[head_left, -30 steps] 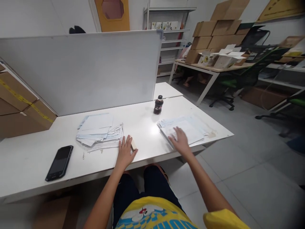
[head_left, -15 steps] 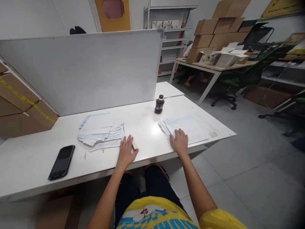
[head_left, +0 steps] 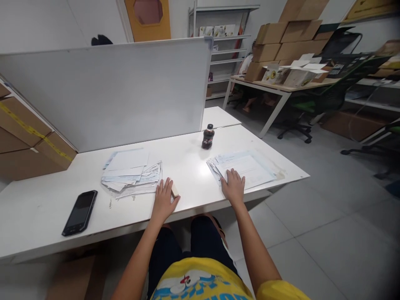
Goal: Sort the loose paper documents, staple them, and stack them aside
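Note:
My left hand (head_left: 163, 201) lies flat on the white table, fingers extended and a little apart. A small cream-coloured block (head_left: 175, 191) rests beside it, in the gap between thumb and fingers, partly covered by the hand. Just beyond my left fingertips is an untidy pile of papers (head_left: 128, 171). My right hand (head_left: 233, 187) rests with spread fingers on the near left edge of a second stack of papers (head_left: 250, 166). Neither hand grips anything that I can see. A small bottle of dark drink (head_left: 208, 136) with a black cap stands upright behind the right stack.
A black phone-like device (head_left: 79, 212) lies at the table's left. Along the back stands a whiteboard (head_left: 125, 91), with cardboard boxes (head_left: 28, 141) at its left end. Farther right are another table (head_left: 278, 89) stacked with boxes, an office chair (head_left: 312, 104) and a person partly hidden.
The view has shifted very slightly. My hands, the papers and the block keep their places. At the far table, the partly hidden person has moved a little.

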A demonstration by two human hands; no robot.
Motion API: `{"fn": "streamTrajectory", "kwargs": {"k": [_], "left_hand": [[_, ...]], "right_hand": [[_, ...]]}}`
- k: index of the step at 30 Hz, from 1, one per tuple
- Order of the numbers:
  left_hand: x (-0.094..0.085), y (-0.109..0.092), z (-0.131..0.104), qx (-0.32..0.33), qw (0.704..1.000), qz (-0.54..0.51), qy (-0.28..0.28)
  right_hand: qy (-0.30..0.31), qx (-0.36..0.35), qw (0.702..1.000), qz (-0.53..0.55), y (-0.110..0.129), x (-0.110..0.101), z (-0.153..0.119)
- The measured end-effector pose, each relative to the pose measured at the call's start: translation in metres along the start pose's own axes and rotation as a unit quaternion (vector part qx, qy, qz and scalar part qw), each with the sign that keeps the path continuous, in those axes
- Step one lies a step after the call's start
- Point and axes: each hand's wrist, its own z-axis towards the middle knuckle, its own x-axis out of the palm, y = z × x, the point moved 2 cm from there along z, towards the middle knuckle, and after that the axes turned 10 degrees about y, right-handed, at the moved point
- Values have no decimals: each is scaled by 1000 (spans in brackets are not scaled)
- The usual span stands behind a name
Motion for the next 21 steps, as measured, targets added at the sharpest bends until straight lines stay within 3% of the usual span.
{"fn": "streamTrajectory", "kwargs": {"k": [16, 21], "left_hand": [[-8, -11, -11, 49, 998, 20, 17], [-8, -15, -13, 32, 999, 28, 33]], "right_hand": [[-16, -27, 999, 29, -9, 3, -2], [-24, -29, 999, 28, -15, 7, -3]]}}
